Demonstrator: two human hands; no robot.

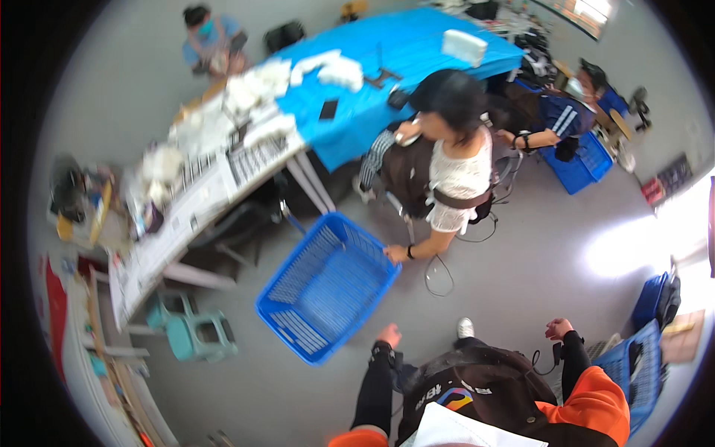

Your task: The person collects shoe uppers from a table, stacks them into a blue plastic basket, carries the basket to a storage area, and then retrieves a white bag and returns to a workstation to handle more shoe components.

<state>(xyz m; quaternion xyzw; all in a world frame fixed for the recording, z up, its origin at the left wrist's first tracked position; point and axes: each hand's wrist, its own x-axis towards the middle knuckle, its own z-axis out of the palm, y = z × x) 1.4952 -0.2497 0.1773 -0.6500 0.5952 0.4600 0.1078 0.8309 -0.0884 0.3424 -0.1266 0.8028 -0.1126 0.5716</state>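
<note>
My left hand (389, 335) hangs low in front of me, just right of the near end of a large blue plastic basket (324, 279), with a gap between them. That hand is small and smeared, so its fingers cannot be made out. Off to the right, my right hand (558, 328) is loosely curled, with nothing visible in it. The basket is slatted and has nothing in it that I can see. A seated co-worker in a white lace top (458, 175) grips its far right rim with one hand (396, 254).
A long table with a blue cover (410, 45) carries white cloth pieces (257, 86). Light green stools (201, 335) stand by its near leg. Another co-worker (562, 112) sits beside a blue crate (581, 164); a third person (214, 41) is far left. Blue baskets (633, 365) stand at my right.
</note>
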